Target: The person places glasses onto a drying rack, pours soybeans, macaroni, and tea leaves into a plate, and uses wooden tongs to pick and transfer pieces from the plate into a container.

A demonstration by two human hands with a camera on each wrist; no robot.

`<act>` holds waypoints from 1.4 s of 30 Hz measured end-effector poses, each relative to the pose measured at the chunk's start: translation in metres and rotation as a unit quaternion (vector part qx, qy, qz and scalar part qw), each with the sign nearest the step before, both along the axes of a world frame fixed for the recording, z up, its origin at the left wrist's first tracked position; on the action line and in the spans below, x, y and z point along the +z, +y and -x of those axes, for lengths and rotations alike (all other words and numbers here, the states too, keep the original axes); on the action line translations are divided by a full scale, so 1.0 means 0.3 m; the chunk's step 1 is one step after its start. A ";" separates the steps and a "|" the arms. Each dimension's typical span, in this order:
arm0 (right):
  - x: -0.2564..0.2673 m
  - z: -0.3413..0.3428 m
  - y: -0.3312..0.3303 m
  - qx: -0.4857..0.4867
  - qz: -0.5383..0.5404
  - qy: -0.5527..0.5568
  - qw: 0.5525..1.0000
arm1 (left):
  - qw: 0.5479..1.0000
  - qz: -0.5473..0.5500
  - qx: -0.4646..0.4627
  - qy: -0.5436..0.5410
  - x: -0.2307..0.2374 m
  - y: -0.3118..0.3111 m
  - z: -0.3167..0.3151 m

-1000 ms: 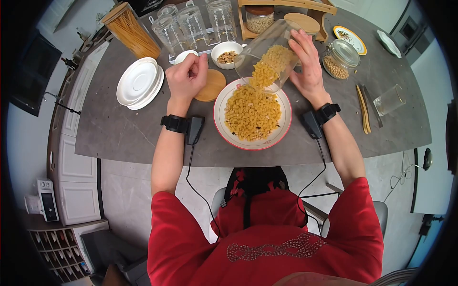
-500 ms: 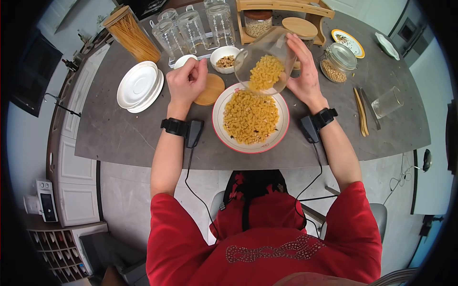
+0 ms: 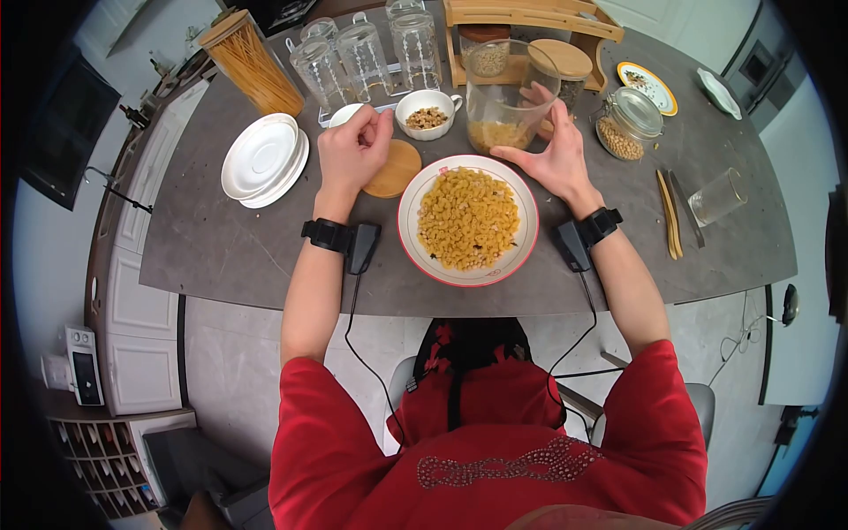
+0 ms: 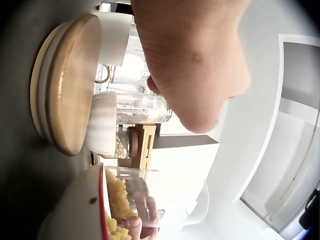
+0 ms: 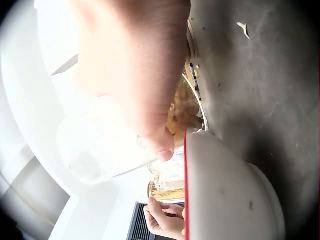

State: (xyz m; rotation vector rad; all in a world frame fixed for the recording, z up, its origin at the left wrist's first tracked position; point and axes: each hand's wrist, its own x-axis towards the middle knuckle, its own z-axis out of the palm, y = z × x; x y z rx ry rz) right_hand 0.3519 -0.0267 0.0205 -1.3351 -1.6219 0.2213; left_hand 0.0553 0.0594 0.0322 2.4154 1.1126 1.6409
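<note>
In the head view the right hand (image 3: 565,163) grips a clear glass jar (image 3: 508,97), nearly upright, with a little yellow pasta at its bottom. The jar is just behind a white red-rimmed bowl (image 3: 530,221) heaped with pasta (image 3: 468,216). The right wrist view has the thumb of the right hand (image 5: 145,75) against the glass, beside the bowl (image 5: 225,200). With fingers curled and nothing held, the left hand (image 3: 353,155) is raised by a round wooden lid (image 3: 396,170); its underside fills the top of the left wrist view (image 4: 195,65).
Stacked white saucers (image 3: 261,159) and a spaghetti jar (image 3: 252,62) stand left. Behind are glass mugs (image 3: 364,62), a nut bowl (image 3: 427,117) and a wooden rack (image 3: 530,13). On the right are a chickpea jar (image 3: 629,124), tongs (image 3: 670,212) and a lying glass (image 3: 717,196).
The right hand has turned the glass jar from tipped over the bowl to nearly upright behind it. Less pasta is in the jar. The left hand keeps nearly the same place and pose.
</note>
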 end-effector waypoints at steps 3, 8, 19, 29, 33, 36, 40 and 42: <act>-0.007 -0.002 0.002 0.001 0.036 0.028 0.999 | 0.994 0.098 -0.010 0.050 0.012 -0.007 0.009; -0.035 -0.018 0.021 -0.005 0.039 0.008 0.999 | 0.967 0.207 -0.046 0.138 0.049 -0.017 0.021; -0.068 -0.033 0.032 -0.022 0.075 -0.016 0.997 | 0.926 0.255 -0.069 0.268 0.079 -0.026 0.064; -0.074 -0.040 0.041 -0.015 0.079 -0.009 0.997 | 0.892 0.327 -0.147 0.275 0.065 -0.022 0.104; -0.058 -0.037 0.038 -0.022 0.097 -0.022 0.995 | 0.872 0.382 -0.159 0.260 0.088 -0.033 0.108; -0.066 -0.039 0.038 -0.021 0.074 -0.026 0.997 | 0.865 0.408 -0.171 0.236 0.089 -0.025 0.129; -0.053 -0.037 0.037 -0.023 0.086 -0.036 0.995 | 0.861 0.408 -0.157 0.261 0.087 -0.035 0.119; -0.056 -0.037 0.036 -0.015 0.086 -0.032 0.996 | 0.869 0.388 -0.157 0.264 0.084 -0.038 0.112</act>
